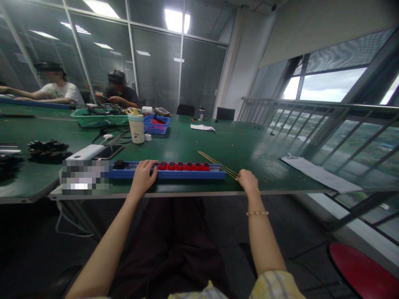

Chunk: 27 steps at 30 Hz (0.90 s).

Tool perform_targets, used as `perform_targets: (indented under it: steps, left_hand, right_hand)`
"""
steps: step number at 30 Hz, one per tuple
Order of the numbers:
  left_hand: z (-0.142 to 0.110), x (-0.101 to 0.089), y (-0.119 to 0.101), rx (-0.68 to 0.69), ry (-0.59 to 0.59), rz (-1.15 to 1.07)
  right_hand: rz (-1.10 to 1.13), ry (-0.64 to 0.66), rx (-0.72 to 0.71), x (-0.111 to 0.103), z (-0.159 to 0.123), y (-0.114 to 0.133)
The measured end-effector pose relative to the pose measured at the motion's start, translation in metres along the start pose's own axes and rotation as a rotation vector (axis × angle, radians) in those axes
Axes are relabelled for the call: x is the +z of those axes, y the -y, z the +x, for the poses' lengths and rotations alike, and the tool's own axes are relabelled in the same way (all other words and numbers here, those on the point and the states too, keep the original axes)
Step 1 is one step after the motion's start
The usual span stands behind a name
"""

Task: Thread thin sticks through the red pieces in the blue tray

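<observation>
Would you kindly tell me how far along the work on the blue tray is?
Done: six red pieces sit lined up in the blue tray. In hand: the right hand touches thin golden rods. Left, apparently: the heap of black parts on the table.

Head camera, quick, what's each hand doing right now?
Left hand: fingers curled on the long blue plastic tray, grip unclear.
Right hand: closed, apparently pinching the ends of thin yellow rods.

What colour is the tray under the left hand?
The tray is blue, shown best in the head view.
</observation>
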<state>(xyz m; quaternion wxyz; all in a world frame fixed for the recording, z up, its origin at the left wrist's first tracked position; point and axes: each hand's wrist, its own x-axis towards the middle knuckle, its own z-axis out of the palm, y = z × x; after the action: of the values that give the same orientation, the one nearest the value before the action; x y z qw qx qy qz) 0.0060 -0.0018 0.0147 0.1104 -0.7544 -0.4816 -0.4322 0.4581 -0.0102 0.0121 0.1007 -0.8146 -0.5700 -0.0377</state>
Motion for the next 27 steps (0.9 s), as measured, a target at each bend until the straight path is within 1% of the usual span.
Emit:
perform_targets:
  steps: [3, 7, 10, 14, 19, 24, 27]
  left_hand:
    - [0.0001, -0.0004, 0.0000, 0.001, 0.002, -0.001]
    - [-0.0003, -0.0002, 0.0011, 0.000, 0.005, 0.004]
    - [-0.0006, 0.0007, 0.0022, -0.001, 0.010, 0.013]
    - [-0.0005, 0.0017, 0.0028, 0.001, 0.011, 0.019]
    - [-0.0003, 0.0012, 0.0028, 0.004, 0.008, 0.014]
    - [-0.0005, -0.0003, 0.0019, -0.005, 0.015, 0.014]
    - [-0.0006, -0.0003, 0.0017, 0.003, 0.014, 0.016]
  right_hand:
    - [-0.051, 0.012, -0.037, 0.0006, 0.0012, -0.0033]
    - [-0.047, 0.062, -0.078, 0.0011, 0.0038, -0.0051]
    - [-0.042, 0.086, -0.064, 0.0005, 0.0045, -0.0051]
    - [-0.038, 0.122, 0.000, -0.0018, 0.0033, -0.0047]
    - [-0.062, 0.112, 0.039, -0.0055, 0.0022, -0.0059]
    - [-0.098, 0.069, 0.001, -0.0043, 0.0046, -0.0101]
    - [-0.088, 0.084, -0.032, -0.0006, 0.0053, -0.0097]
